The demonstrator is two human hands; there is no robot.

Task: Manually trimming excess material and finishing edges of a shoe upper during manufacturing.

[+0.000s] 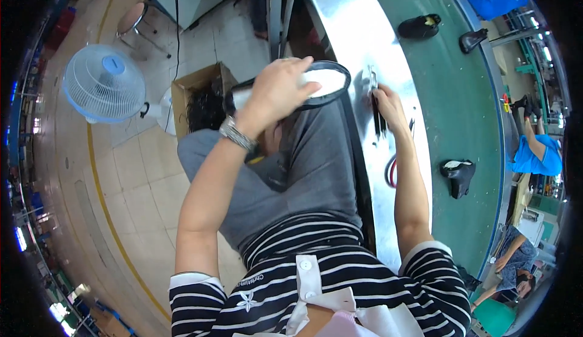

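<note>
My left hand [276, 91] is closed around a black shoe [328, 83] with a white underside turned up, held above my lap. Its thumb lies across the white face, and part of the shoe is hidden behind the hand. On the metal bench to the right, my right hand [390, 107] has its fingers closed on slim pliers [378, 115] with a shiny metal head and dark handles. The pliers rest on or just above the bench; the gap cannot be made out. A red-handled tool [392, 173] lies beside my right forearm, partly covered by it.
Black shoes [420, 26] stand on the green belt [419, 70] beyond the metal bench [388, 45], another [458, 176] nearer. A fan [106, 85] and a cardboard box [182, 109] with black material stand at left. A stool [132, 18] is behind; co-workers [537, 155] sit far right.
</note>
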